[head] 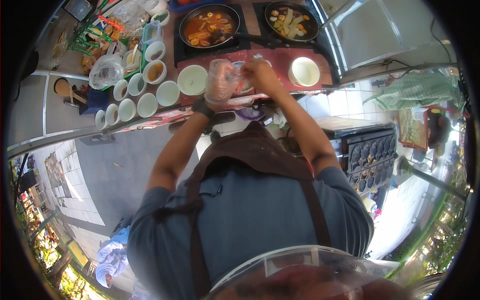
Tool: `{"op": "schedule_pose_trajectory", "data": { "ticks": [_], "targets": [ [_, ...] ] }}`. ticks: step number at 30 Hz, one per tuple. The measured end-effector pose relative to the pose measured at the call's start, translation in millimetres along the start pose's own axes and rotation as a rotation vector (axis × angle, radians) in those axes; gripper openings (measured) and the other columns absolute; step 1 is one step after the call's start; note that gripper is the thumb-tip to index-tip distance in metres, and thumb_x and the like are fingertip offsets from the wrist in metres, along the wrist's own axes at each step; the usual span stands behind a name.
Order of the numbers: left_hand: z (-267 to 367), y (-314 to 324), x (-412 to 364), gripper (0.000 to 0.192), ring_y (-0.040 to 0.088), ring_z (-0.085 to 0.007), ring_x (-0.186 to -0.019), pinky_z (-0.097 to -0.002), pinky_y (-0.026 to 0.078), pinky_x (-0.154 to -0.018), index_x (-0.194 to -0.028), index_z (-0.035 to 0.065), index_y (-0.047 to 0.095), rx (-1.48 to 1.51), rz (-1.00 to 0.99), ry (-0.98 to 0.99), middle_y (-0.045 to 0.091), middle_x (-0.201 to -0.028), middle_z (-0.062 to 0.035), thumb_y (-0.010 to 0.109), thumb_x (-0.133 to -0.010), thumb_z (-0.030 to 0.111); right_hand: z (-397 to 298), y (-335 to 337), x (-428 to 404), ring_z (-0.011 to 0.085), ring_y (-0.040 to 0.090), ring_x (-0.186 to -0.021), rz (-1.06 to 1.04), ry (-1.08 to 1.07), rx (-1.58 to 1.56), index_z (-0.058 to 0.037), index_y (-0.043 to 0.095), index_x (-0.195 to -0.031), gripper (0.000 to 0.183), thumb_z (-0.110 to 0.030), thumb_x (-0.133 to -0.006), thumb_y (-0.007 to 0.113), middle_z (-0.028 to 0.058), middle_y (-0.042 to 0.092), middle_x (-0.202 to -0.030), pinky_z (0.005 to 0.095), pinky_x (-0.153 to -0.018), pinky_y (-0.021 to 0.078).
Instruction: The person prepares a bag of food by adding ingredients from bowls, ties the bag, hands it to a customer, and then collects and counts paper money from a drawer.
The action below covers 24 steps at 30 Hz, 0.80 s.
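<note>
My left hand (220,83), inside a clear plastic glove or bag, is over the red counter covering, with a dark band on its wrist. Close on its right is my right hand (264,78), bare, its bent fingers near the left fingertips. Whether either hand pinches something is blurred and cannot be told. Partly hidden beneath and between the hands is a container with pale contents (245,85). To the left of my gloved hand stands a white paper bowl (192,80). Another white paper bowl (304,72) stands to the right of my right hand.
Beyond my hands are a pan of red broth (209,26) and a pan of darker broth (291,21), both holding food pieces. Several white cups (147,105) line the left counter, near a crumpled plastic bag (106,72). A molded griddle (371,161) stands to the right.
</note>
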State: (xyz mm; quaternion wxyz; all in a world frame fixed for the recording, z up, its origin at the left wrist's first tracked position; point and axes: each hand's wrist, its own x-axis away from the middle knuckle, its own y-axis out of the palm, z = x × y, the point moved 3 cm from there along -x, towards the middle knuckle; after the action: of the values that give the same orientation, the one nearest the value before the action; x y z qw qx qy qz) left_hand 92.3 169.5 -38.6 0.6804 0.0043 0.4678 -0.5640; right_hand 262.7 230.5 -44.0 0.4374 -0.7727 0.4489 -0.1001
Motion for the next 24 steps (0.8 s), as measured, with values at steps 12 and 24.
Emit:
{"op": "schedule_pose_trajectory", "data": {
  "ticks": [12, 24],
  "targets": [
    [-7, 16, 21, 0.013, 0.069, -0.0299, -0.094, -0.0407, 0.057, -0.080, -0.088, 0.0089, 0.074, -0.035, -0.001, -0.133, 0.069, -0.109, -0.0092, 0.080, -0.081, 0.017, 5, -9, 1, 0.0311, 0.073, -0.092, -0.091, 0.258, -0.286, -0.0091, 0.080, -0.098, 0.017, -0.010, -0.083, 0.073, 0.0151, 0.076, -0.101, 0.0396, -0.082, 0.0555],
    [33, -68, 63, 0.039, 0.066, -0.0254, -0.107, -0.0432, 0.053, -0.087, -0.110, 0.0189, 0.070, -0.002, 0.082, -0.031, 0.068, -0.115, -0.0059, 0.085, -0.075, 0.031, -207, 126, -208, 0.0356, 0.060, -0.118, -0.321, -0.680, -0.283, -0.0171, 0.072, -0.127, 0.032, -0.023, -0.095, 0.069, 0.0161, 0.067, -0.122, 0.0449, -0.101, 0.0460]
  ]
}}
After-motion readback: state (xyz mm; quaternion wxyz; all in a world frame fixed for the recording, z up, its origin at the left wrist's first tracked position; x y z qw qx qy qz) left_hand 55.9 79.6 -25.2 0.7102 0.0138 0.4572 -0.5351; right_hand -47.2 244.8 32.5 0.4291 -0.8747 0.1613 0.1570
